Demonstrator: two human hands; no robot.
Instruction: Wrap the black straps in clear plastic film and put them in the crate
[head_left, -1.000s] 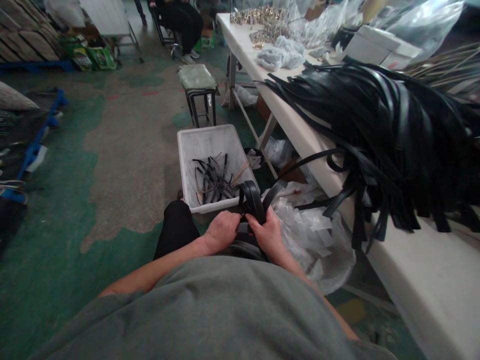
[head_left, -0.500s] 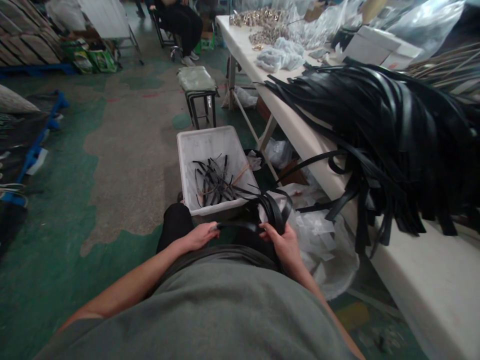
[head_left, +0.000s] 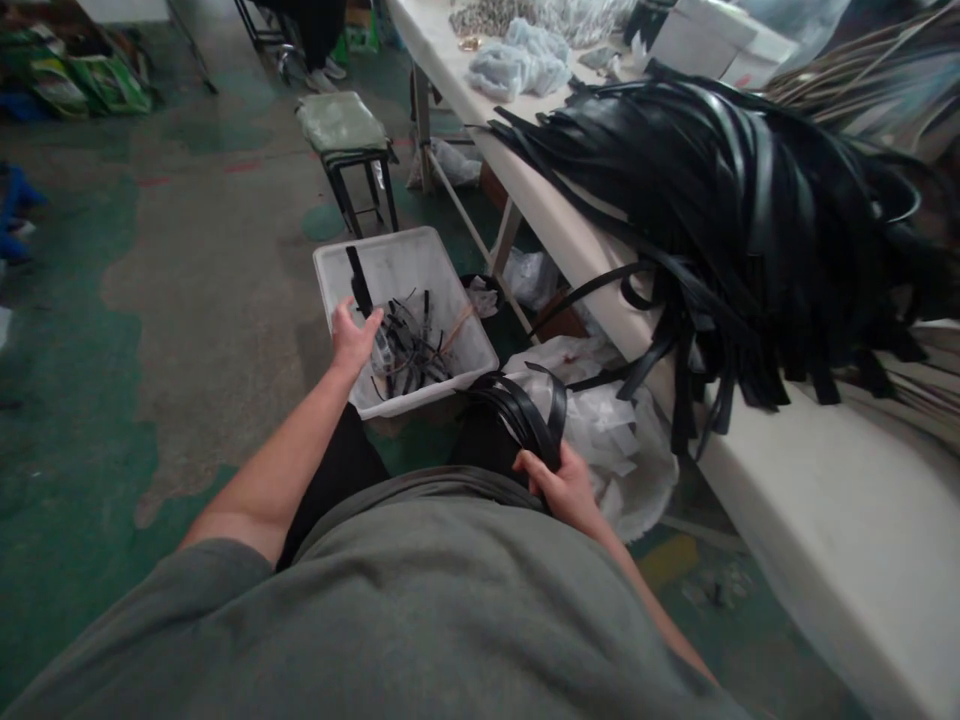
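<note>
My left hand (head_left: 355, 338) is stretched out over the near left side of a white plastic bin (head_left: 334, 268), with thumb and fingers apart. Just beyond its fingertips is a black strip (head_left: 358, 280), standing out against the bin's inner wall; whether it still touches the fingers is hard to tell. A loose heap of thin black strips (head_left: 412, 345) lies inside the bin. Close to my lap, my right hand (head_left: 561, 482) is closed round a looped bundle of black leather-like straps (head_left: 531, 415), whose ends curve away from me.
A large pile of black straps (head_left: 742, 220) hangs over the edge of the white table (head_left: 795, 500) on my right. Below the table is a white plastic bag (head_left: 645, 480). A padded stool (head_left: 345, 122) stands beyond the bin. Farther back, a person's legs (head_left: 319, 40) show.
My left hand has moved from the strap at my lap, forward and left over the bin, where a black strip now shows. The right hand keeps its bundle. The view has shifted right and down.
</note>
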